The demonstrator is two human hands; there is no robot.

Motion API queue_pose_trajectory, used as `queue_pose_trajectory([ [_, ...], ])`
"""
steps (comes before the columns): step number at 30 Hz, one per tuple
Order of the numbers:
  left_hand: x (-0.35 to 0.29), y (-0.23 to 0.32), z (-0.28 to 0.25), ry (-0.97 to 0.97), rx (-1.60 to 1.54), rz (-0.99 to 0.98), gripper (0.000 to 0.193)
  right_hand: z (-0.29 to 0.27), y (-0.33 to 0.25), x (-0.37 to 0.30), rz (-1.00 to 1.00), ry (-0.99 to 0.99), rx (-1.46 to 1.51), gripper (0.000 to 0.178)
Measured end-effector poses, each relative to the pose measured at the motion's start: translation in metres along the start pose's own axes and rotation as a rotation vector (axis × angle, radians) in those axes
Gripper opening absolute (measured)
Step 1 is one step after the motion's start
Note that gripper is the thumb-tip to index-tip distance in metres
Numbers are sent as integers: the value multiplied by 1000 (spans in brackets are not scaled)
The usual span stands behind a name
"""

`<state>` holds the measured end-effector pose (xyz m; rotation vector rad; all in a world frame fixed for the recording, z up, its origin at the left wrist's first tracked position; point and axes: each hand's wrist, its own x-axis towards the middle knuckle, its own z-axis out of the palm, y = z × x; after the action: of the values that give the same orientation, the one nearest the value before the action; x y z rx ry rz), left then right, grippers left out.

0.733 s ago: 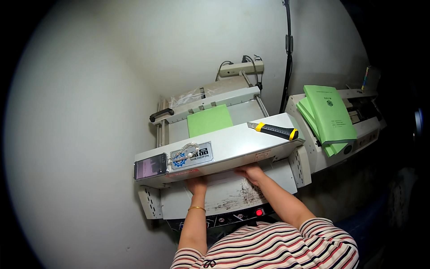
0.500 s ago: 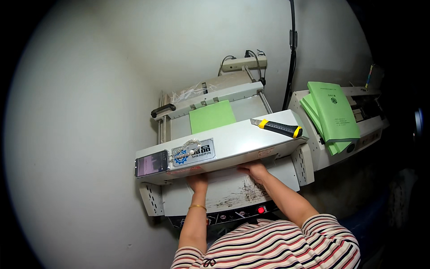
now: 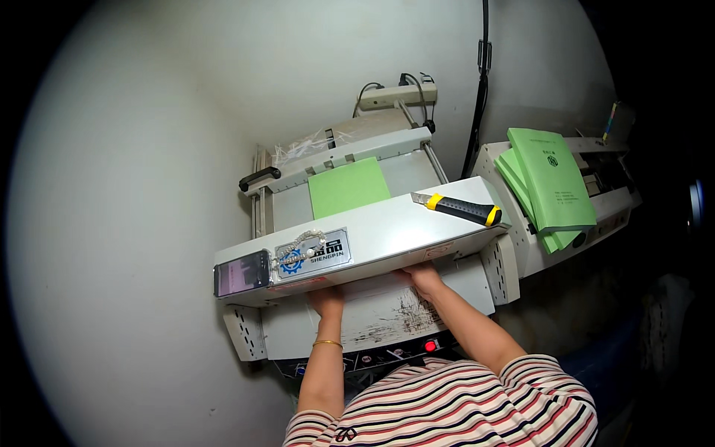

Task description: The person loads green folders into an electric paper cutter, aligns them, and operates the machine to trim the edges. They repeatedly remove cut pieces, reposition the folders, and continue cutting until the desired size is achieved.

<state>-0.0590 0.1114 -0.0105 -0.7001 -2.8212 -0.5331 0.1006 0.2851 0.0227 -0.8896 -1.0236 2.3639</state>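
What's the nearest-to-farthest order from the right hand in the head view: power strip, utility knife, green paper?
1. Utility knife: atop the white housing, beyond the right hand.
2. Green paper: behind the housing, leftward.
3. Power strip: at the back, farthest.

A pale grey machine (image 3: 387,227) stood there, dark streaks scuffing its front plate (image 3: 371,304). Behind the broad crossbeam (image 3: 395,215), a plain green rectangular sheet (image 3: 348,188) lay flat, far edge close to the rear bar (image 3: 403,141); its near end was hidden from me.
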Motion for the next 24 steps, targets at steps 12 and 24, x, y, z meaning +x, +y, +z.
queue_pose_trajectory([
  [12,1,-14,5,21,-36,-40,30,1,16,-5,-73,15,164,46],
  [24,-52,-30,-38,-25,-273,168,55,-22,-1,-78,20,-122,50,46],
])
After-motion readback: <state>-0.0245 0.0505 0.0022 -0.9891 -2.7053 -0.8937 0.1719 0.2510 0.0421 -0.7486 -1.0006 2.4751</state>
